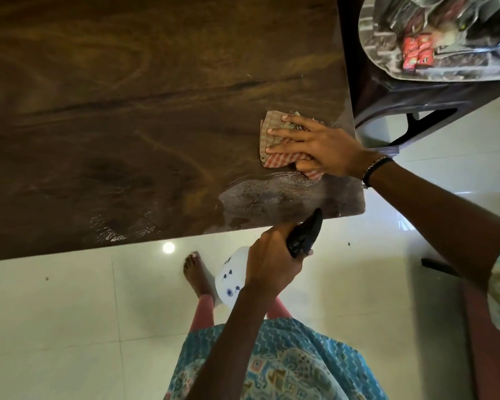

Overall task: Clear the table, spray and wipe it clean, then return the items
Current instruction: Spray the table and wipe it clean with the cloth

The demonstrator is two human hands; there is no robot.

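Note:
The dark brown wooden table (127,111) fills the upper left of the head view. My right hand (315,144) lies flat with spread fingers on a folded red-striped cloth (274,161), pressing it onto the table near its right edge. Wet spray droplets (272,194) glisten on the wood just in front of the cloth, near the table's corner. My left hand (272,261) grips a white spray bottle (231,278) with a black trigger head (305,235), held just off the table's front edge with the nozzle pointing at the wet patch.
A dark chair (410,111) stands right of the table and bears a round metal tray (370,30) with steel vessels and red packets (416,51). White glossy floor tiles (70,327) lie below. My bare foot (195,274) stands near the table's front edge.

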